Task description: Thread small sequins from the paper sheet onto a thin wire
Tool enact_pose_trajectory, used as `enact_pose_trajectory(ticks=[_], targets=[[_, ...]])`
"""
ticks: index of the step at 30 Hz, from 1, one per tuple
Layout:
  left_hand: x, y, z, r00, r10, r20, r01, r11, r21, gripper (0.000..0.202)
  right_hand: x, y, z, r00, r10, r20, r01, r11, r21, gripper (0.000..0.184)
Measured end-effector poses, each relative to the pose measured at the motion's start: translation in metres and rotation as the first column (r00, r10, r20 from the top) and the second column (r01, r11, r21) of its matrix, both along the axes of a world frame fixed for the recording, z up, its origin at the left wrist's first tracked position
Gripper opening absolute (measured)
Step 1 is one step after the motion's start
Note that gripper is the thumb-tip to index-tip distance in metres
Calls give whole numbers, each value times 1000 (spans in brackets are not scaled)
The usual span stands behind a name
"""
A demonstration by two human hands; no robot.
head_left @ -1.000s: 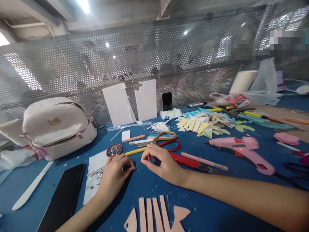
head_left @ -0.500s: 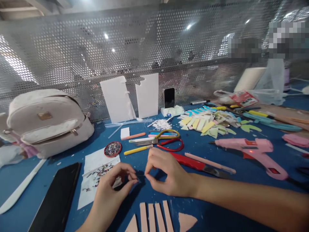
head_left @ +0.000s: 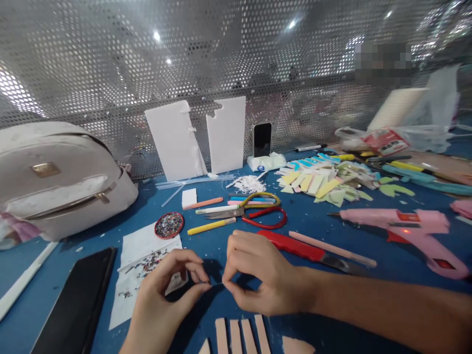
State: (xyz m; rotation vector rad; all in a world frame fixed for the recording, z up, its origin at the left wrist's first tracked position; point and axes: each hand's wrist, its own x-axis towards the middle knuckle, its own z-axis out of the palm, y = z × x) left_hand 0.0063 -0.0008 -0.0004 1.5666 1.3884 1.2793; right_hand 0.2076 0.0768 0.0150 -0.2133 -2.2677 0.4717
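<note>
My left hand (head_left: 173,290) is closed in a pinch, thumb against fingertips, over the edge of a white paper sheet (head_left: 118,305) strewn with small multicoloured bits. Facing it, my right hand (head_left: 261,275) pinches with thumb and forefinger. A very fine strand seems to span the short gap between the fingertips; its kind is too small to tell. Several pale pink strips (head_left: 236,337) lie below the hands on the blue table. Just beyond my right hand are a red-handled knife (head_left: 295,246) and scissors (head_left: 241,211) with one yellow and one red loop.
A pink glue gun (head_left: 401,221) with a lit orange light lies right. A black phone (head_left: 73,300) and a pale backpack (head_left: 62,182) are left. Several markers (head_left: 210,226), a red-rimmed dish (head_left: 169,225), paper scraps (head_left: 320,179) and white boards (head_left: 177,140) sit further back.
The view has shifted slightly down and closer to the table. Both hands keep their pinches facing each other, with the gap between fingertips about the same.
</note>
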Motion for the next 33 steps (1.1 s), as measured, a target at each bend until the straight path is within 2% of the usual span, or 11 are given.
enact_pose_trajectory(ticks=[5,15,33], targets=[[-1,2,-1,999,-28,-32,28,999,15,21,0,0,0,1000,-5,2,5,1000,8,11],[4,-1,5,999,33,-17,-34,999,-31,19,0,0,0,1000,-1,15,1,1000,19,11],[2,0,3,999,0,-54,-1,1000,-4,19,0,-1,0,1000,-9,0,9,1000,30,12]])
